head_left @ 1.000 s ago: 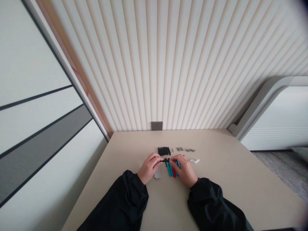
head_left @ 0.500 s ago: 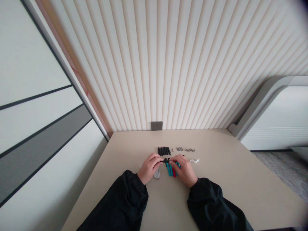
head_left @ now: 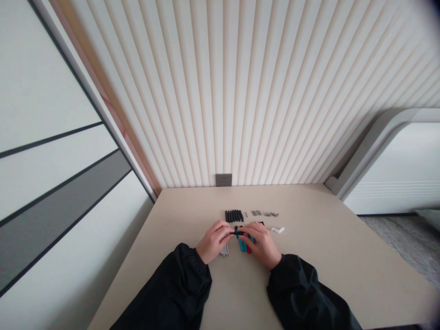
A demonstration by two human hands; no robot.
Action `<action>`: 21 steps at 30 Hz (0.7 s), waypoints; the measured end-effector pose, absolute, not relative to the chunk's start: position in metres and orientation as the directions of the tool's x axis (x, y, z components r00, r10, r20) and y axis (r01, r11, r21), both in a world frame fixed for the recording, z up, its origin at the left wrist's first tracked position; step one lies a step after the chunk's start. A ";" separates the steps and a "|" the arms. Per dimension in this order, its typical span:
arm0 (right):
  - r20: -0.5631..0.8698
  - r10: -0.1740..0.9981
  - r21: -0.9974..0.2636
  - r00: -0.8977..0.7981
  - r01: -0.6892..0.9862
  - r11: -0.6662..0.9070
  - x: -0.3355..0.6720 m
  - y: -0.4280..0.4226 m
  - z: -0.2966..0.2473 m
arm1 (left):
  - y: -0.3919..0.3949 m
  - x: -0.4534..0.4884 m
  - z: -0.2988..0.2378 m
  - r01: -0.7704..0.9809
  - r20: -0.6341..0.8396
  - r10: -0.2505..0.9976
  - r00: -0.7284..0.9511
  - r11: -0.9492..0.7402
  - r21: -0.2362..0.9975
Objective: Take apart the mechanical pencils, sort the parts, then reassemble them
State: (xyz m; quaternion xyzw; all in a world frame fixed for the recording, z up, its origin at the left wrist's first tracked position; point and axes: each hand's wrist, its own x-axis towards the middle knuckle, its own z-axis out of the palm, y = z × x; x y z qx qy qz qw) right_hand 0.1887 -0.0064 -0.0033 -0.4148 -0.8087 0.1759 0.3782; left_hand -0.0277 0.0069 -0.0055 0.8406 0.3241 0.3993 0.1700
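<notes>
The left hand and the right hand meet over the middle of the bench, each coming out of a black sleeve. Between them is a slim black rod, lying nearly level from side to side. The left fingers pinch its left end, thumb against the fingertips; the right fingers close on its right end in a similar pinch. The rod is small and its ends are hidden by the fingers, so whether it is one piece or two joined cannot be told.

Under and just in front of the rod lie teal tubes with a red tube beside them, partly covered by the right hand. Dark tips show at the far end of this group. Thin grey sticks lie side by side next to the left hand, which hides their far ends.

Beyond the hands, black tubes lie in a close row. To their right come a few tiny pins, then a cluster of small metal bits, then a line of metal parts. Small white pieces sit nearer, to the right of the right hand and apart from it. A grey socket is set in the ribbed wall behind the bench.
</notes>
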 end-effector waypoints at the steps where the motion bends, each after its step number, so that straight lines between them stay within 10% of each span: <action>1: 0.471 0.792 -0.576 -0.389 0.544 0.610 0.188 -0.006 -0.005 | 0.006 -0.027 -0.005 0.399 0.564 0.674 0.477 -0.738 0.544; 21: 0.377 0.896 -0.666 -0.236 0.603 0.439 0.186 -0.006 -0.005 | 0.002 -0.024 0.000 0.388 0.606 0.721 0.335 -0.692 0.609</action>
